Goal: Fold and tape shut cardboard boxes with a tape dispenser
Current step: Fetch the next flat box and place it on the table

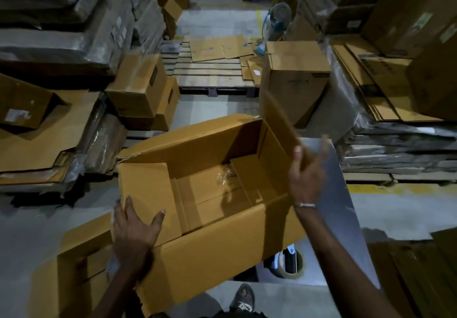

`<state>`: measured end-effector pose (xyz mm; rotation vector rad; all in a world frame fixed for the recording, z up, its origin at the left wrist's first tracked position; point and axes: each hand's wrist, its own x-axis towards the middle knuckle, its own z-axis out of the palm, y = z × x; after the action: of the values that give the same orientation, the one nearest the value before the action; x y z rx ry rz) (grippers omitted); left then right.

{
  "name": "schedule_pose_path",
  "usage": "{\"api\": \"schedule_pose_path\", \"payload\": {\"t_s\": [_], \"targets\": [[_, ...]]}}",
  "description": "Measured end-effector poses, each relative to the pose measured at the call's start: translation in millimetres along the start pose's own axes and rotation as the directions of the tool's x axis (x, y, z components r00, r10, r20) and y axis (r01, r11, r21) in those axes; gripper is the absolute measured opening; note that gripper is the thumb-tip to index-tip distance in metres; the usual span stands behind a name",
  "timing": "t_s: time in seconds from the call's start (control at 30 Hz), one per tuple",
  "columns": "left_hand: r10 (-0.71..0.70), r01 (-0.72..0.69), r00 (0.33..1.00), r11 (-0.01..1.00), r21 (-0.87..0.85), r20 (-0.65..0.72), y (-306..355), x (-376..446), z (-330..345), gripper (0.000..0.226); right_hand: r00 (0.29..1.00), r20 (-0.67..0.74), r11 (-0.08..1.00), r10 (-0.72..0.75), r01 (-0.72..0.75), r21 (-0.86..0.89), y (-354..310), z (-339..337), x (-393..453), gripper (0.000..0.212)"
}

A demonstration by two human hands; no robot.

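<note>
Box mid-frame, top open, folding step. L hand flat on left flap; R hand loose, empty, by blurred right flap. Next: close flaps, grab dispenser, lower centre.

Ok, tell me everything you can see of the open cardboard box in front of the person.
The open cardboard box is plain brown corrugated board, long and rectangular, tilted, its open top facing the camera. Its flaps are unfolded: the right end flap stands up, blurred. Inside, folded bottom flaps and a bit of clear plastic show. The left hand lies flat with spread fingers on the left end flap; the right hand is at the blurred right flap, contact unclear. Its right end overhangs a metal table, partly hiding a tape roll.
</note>
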<state>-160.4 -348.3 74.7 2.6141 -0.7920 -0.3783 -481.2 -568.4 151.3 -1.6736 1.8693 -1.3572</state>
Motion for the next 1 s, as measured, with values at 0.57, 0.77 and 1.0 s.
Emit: {"api": "schedule_pose_path", "payload": {"t_s": [0.57,0.77,1.0], "targets": [[-0.009,0.467,0.88,0.195,-0.863,0.474,60,177,-84,0.049,0.869,0.486,0.821,-0.092,0.343,-0.457,31,62,-85,0.078],[-0.032,0.3,0.953,-0.011,-0.954,0.3,36,165,-77,0.066,0.884,0.463,0.872,-0.067,0.277,-0.403,27,65,-85,0.083],[0.189,0.094,0.955,0.539,-0.837,0.229,-15,120,-49,0.05,0.982,0.176,0.982,0.071,-0.099,0.16,21,57,-80,0.078]]}}
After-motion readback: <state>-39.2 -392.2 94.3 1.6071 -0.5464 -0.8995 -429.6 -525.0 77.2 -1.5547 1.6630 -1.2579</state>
